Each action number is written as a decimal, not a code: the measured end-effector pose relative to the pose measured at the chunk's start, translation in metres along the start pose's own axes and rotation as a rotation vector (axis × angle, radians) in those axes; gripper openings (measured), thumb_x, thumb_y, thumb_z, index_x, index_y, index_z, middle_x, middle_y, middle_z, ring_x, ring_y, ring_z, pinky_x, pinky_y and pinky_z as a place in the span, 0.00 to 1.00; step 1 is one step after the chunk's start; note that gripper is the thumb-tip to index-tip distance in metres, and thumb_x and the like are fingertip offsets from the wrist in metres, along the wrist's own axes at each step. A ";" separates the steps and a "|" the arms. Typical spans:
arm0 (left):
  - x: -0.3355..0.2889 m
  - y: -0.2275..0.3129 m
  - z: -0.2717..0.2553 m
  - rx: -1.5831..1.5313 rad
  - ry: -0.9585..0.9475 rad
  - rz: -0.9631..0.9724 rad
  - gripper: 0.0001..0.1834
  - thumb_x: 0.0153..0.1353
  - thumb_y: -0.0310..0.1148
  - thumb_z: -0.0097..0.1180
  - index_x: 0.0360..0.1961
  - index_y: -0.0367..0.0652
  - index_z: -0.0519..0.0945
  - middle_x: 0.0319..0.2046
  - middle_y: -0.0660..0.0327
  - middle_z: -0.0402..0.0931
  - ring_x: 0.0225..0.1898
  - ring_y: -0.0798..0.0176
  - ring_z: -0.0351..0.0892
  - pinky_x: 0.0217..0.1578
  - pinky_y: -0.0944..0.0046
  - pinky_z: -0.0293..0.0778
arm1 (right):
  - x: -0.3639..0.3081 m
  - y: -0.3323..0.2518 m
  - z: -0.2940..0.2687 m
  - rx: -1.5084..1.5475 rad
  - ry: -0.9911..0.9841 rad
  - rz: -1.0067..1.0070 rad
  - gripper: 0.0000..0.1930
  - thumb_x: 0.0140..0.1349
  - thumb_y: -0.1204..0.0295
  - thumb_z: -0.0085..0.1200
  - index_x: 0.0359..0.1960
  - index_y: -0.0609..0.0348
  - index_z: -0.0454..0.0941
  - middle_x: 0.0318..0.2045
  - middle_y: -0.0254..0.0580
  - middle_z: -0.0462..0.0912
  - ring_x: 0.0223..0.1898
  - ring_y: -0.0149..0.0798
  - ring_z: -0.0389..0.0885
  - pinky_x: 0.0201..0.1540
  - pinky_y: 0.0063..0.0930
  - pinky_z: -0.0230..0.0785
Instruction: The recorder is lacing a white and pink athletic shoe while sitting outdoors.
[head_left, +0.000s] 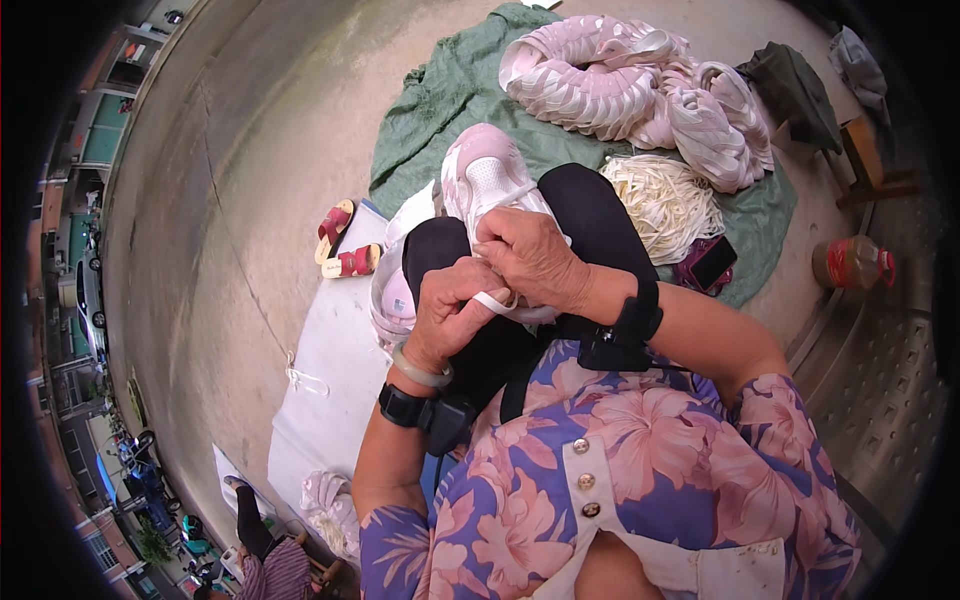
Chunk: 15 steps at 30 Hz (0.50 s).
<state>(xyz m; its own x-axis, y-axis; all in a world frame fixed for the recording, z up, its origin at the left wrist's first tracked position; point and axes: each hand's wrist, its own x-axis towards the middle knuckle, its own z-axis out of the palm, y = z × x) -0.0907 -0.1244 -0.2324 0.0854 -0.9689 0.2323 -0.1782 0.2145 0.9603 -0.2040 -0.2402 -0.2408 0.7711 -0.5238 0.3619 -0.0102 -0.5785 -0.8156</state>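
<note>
A pale pink and white sneaker [486, 165] rests between my knees with its toe pointing away from me. My left hand [452, 308] is closed at the shoe's near end, and a white shoelace [497, 303] loops over its thumb. Just right of it, my right hand [540, 262] bends over the shoe's opening with fingers pinched together. What lies between those fingertips is hidden, though white lace shows beside them. Left of my knee sits another pink and white shoe [392, 298], partly covered by my leg.
A green cloth [430, 125] ahead bears a long heap of pink and white shoes [620, 85]. Nearby are a bundle of white laces [660, 205] and a phone [712, 262]. Red sandals [350, 262] lie left; a capped bottle [848, 263] stands right. Another person [275, 570] sits lower left.
</note>
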 end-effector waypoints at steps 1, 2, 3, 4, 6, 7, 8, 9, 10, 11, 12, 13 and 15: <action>0.000 0.001 0.001 -0.023 0.008 -0.033 0.06 0.54 0.28 0.56 0.25 0.36 0.80 0.22 0.61 0.77 0.27 0.64 0.74 0.35 0.67 0.69 | 0.004 0.001 -0.001 0.078 0.044 0.057 0.05 0.53 0.75 0.53 0.26 0.62 0.71 0.21 0.49 0.74 0.25 0.50 0.75 0.29 0.36 0.67; 0.000 0.001 0.001 -0.022 0.010 -0.038 0.06 0.54 0.28 0.56 0.25 0.36 0.80 0.22 0.61 0.77 0.27 0.64 0.74 0.35 0.67 0.69 | 0.008 0.003 -0.002 0.028 0.018 0.046 0.04 0.56 0.75 0.51 0.30 0.62 0.71 0.22 0.45 0.76 0.24 0.42 0.76 0.29 0.32 0.68; 0.001 0.001 0.002 -0.004 0.007 -0.031 0.06 0.54 0.28 0.56 0.25 0.36 0.80 0.22 0.61 0.77 0.27 0.64 0.74 0.34 0.67 0.69 | 0.011 0.005 -0.005 0.032 0.016 0.046 0.04 0.56 0.75 0.51 0.30 0.62 0.71 0.22 0.45 0.76 0.24 0.42 0.76 0.29 0.32 0.68; 0.002 0.002 0.002 0.014 0.003 -0.024 0.07 0.55 0.29 0.55 0.26 0.36 0.81 0.22 0.61 0.77 0.26 0.64 0.74 0.33 0.67 0.69 | 0.014 0.007 -0.010 0.243 -0.039 0.220 0.04 0.59 0.74 0.49 0.32 0.62 0.70 0.23 0.43 0.77 0.24 0.37 0.77 0.29 0.29 0.69; 0.003 0.009 0.001 -0.004 0.009 -0.099 0.09 0.55 0.30 0.54 0.26 0.34 0.80 0.23 0.59 0.77 0.27 0.65 0.73 0.33 0.67 0.68 | 0.026 0.010 -0.020 0.558 -0.131 0.430 0.07 0.64 0.73 0.45 0.42 0.60 0.69 0.28 0.36 0.79 0.27 0.24 0.77 0.31 0.19 0.70; 0.004 0.011 0.002 -0.027 0.012 -0.168 0.12 0.56 0.32 0.52 0.25 0.32 0.79 0.25 0.58 0.77 0.28 0.65 0.73 0.32 0.67 0.68 | 0.032 0.013 -0.027 0.561 -0.127 0.431 0.07 0.64 0.73 0.45 0.42 0.60 0.69 0.28 0.36 0.79 0.27 0.24 0.77 0.31 0.19 0.70; 0.004 0.010 0.001 -0.025 0.025 -0.122 0.12 0.56 0.33 0.52 0.26 0.32 0.79 0.25 0.56 0.78 0.27 0.65 0.74 0.31 0.68 0.69 | 0.041 0.010 -0.034 0.665 -0.120 0.441 0.09 0.64 0.73 0.45 0.44 0.60 0.69 0.28 0.36 0.79 0.27 0.24 0.77 0.32 0.18 0.70; 0.004 0.009 0.002 -0.022 0.020 -0.123 0.12 0.56 0.33 0.52 0.26 0.32 0.79 0.25 0.56 0.78 0.27 0.65 0.74 0.31 0.68 0.69 | 0.050 0.010 -0.043 0.767 -0.109 0.452 0.10 0.64 0.73 0.45 0.46 0.60 0.70 0.29 0.36 0.79 0.27 0.24 0.77 0.32 0.17 0.70; 0.005 0.009 0.003 -0.017 0.011 -0.115 0.13 0.57 0.33 0.52 0.26 0.32 0.79 0.25 0.56 0.78 0.28 0.64 0.75 0.32 0.68 0.69 | 0.060 0.012 -0.050 0.770 -0.103 0.451 0.10 0.64 0.73 0.45 0.46 0.60 0.70 0.29 0.36 0.79 0.27 0.24 0.77 0.32 0.17 0.70; 0.005 0.009 0.004 -0.011 0.004 -0.109 0.13 0.57 0.33 0.52 0.26 0.32 0.80 0.26 0.56 0.78 0.29 0.64 0.75 0.32 0.68 0.70 | 0.071 0.016 -0.056 0.878 -0.033 0.380 0.11 0.64 0.71 0.46 0.46 0.61 0.70 0.29 0.38 0.80 0.27 0.26 0.78 0.30 0.18 0.70; 0.006 0.007 0.004 -0.010 -0.004 -0.108 0.13 0.57 0.33 0.52 0.26 0.32 0.80 0.26 0.56 0.78 0.29 0.64 0.75 0.32 0.68 0.70 | 0.082 0.015 -0.066 0.978 0.043 0.308 0.12 0.63 0.70 0.48 0.46 0.62 0.70 0.29 0.40 0.81 0.26 0.27 0.79 0.29 0.20 0.70; 0.006 0.004 0.005 -0.014 0.005 -0.094 0.10 0.56 0.32 0.53 0.26 0.34 0.81 0.24 0.58 0.78 0.27 0.64 0.75 0.32 0.68 0.69 | 0.092 0.014 -0.076 0.977 0.053 0.306 0.12 0.63 0.70 0.48 0.46 0.62 0.70 0.29 0.40 0.81 0.26 0.27 0.79 0.29 0.20 0.70; 0.003 0.006 0.000 -0.003 0.021 -0.091 0.08 0.56 0.30 0.55 0.27 0.36 0.81 0.22 0.59 0.78 0.26 0.64 0.75 0.32 0.67 0.69 | 0.117 0.000 -0.093 0.914 0.103 0.106 0.11 0.65 0.69 0.47 0.45 0.61 0.73 0.30 0.38 0.80 0.28 0.23 0.77 0.32 0.16 0.69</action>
<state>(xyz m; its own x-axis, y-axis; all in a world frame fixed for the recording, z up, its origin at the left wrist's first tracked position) -0.0917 -0.1264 -0.2261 0.1217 -0.9815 0.1476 -0.1662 0.1265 0.9780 -0.1727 -0.3597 -0.1559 0.7340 -0.6241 0.2677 0.4624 0.1706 -0.8701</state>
